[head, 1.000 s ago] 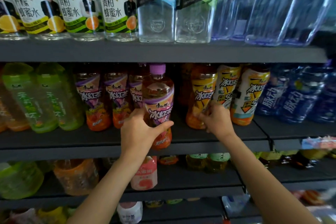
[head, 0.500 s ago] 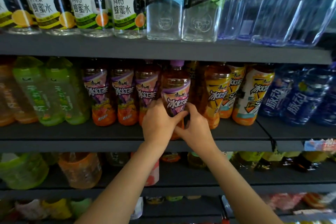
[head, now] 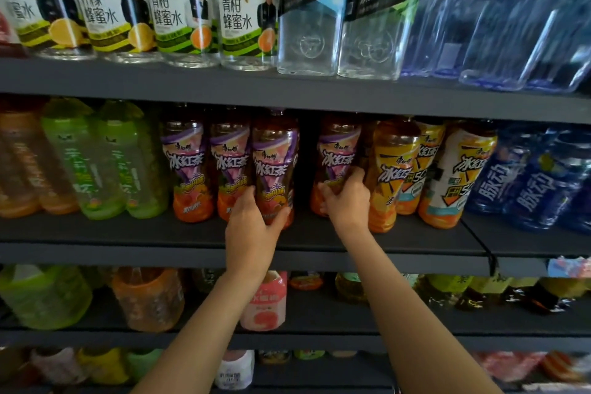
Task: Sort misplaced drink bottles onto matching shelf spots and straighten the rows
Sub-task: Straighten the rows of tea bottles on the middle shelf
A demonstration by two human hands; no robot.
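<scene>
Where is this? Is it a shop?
Most likely a shop's drinks aisle. Dark shelves stand in tiers, each packed with rows of matching bottles, like the purple-label tea bottles and SODA bottles. Two hands are straightening them.

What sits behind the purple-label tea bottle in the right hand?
Behind the purple-label tea bottle gripped by the right hand, only dark shelf depth shows. Any further bottle in that row is covered by it and by the yellow-label bottle beside it.
</scene>
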